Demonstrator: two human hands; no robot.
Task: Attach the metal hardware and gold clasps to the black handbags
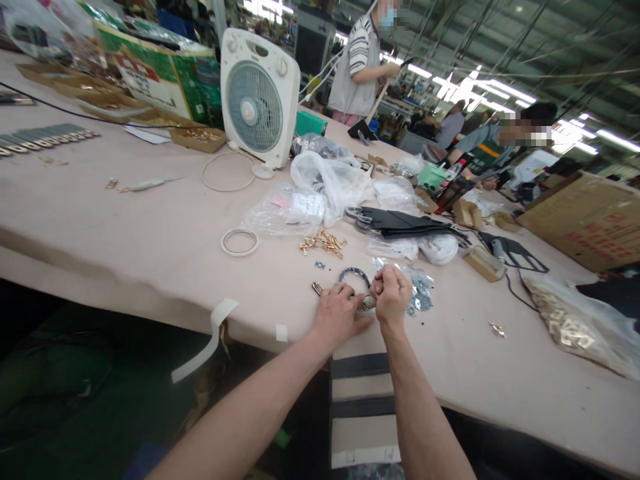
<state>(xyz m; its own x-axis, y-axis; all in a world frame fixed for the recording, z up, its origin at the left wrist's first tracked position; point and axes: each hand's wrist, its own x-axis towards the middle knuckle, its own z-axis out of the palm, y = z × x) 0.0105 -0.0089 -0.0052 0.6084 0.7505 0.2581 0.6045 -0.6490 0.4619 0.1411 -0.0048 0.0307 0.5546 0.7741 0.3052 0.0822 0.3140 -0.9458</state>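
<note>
Dark loop (355, 270) lies on the bench (180, 220), left of the loose metal plates (421, 293). We find the left hand (341, 310) partly spread at its near end, grip unclear; the right hand (392, 293) is curled closed beside it, contents hidden.

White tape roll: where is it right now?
Head view, left of centre: the tape roll lies on the table, left of the gold hardware.

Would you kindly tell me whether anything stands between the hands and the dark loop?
Nothing visible does: the left hand and right hand are at the dark loop; the gold-coloured pieces lie beyond it.
</note>
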